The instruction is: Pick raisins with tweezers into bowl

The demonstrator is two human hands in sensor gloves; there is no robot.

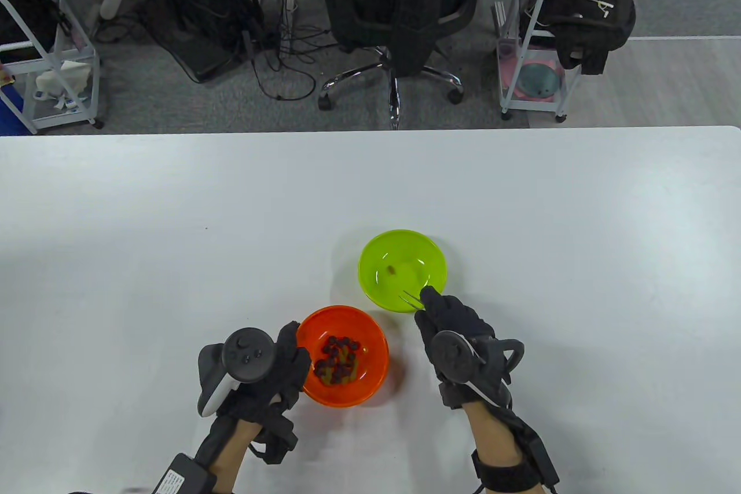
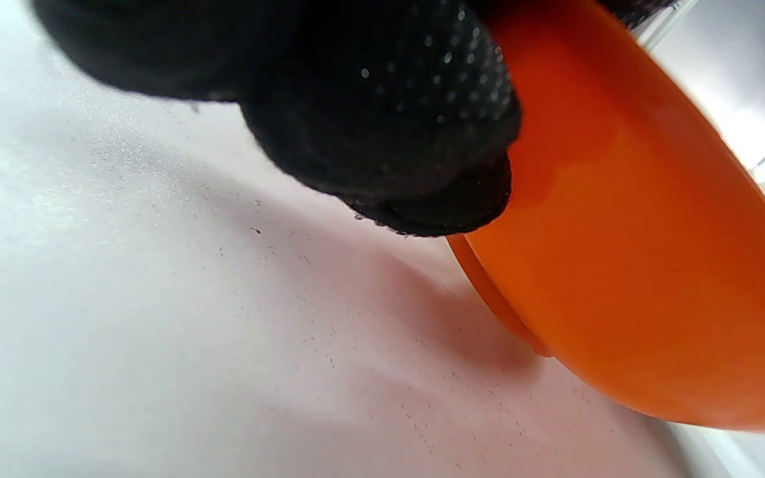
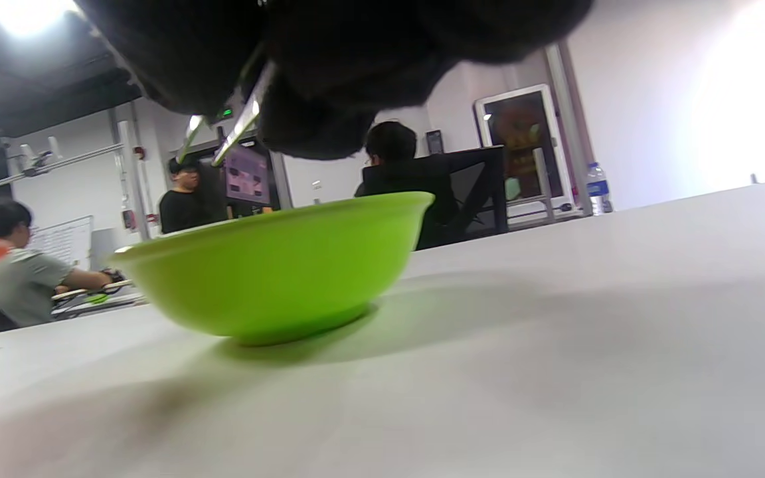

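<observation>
Table view: a white worktop [image 1: 173, 216] carries two plastic bowls. The orange bowl [image 1: 376, 369] sits near the person and holds a heap of dark raisins [image 1: 337, 361]. The left hand [image 1: 272, 378] rests against that bowl's left rim, fingers touching its outer wall. The green bowl [image 1: 370, 262] stands just beyond and to the right, with one small raisin [image 1: 392, 270] lying on its floor. The right hand [image 1: 448, 320] pinches metal tweezers [image 1: 410, 298], whose two tips stand apart over the green bowl's near edge with nothing visible between them.

Left wrist view: a gloved fingertip [image 2: 422, 146] presses the orange bowl's [image 2: 655, 265] outer wall, just above the worktop [image 2: 157, 332].

Right wrist view: the tweezers [image 3: 236, 129] slant out from the right hand's fingers [image 3: 329, 86], tips spread and high above the green bowl's [image 3: 276, 265] rim.

Likely risks, as a judgement: the raisins are heaped and probably sticky, so the tips may lift a clump or slip off one. A loose squeeze on the way across the gap could drop a raisin onto the worktop between the bowls. If the left hand eases, the light orange bowl might slide or tip under the tweezers' push.
</observation>
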